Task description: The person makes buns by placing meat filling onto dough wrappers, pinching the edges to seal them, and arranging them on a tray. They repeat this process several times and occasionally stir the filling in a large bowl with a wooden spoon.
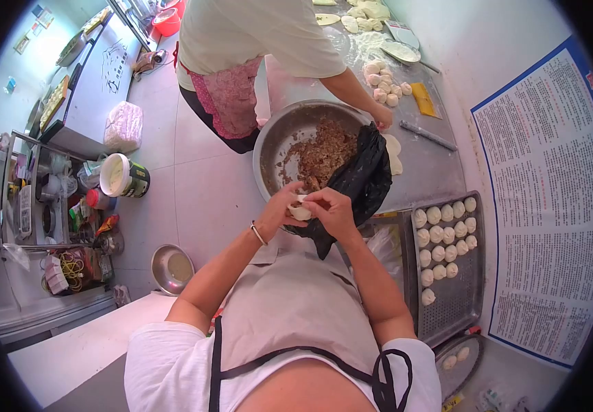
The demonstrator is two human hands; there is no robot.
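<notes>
A pale dough wrapper (301, 213) sits between the person's two hands, above the near side of a wide steel bowl (264, 165). The left hand (283, 207) cradles it from the side and below, its fingers curled around the dough; the right hand (332, 209) has its thumb and fingers drawn together, pinching the upper edge. Whether any filling lies inside cannot be told, since the fingers cover most of it. The dough looks light, soft and stretchy, so it likely sags unless a palm supports it, and a hard pull could tear it where it is thin. The rim is the best place to pinch, with the belly resting in curved fingers; any grease from the brown minced filling (325, 152) in the bowl would make that edge slippery. A black plastic bag (365, 182) drapes over the bowl's right side. Further right, rows of gathered buns (437, 235) stand on a perforated tray (447, 312), while a co-worker's hand (381, 118) reaches to the floured desk (430, 172) near a rolling pin (428, 135).
</notes>
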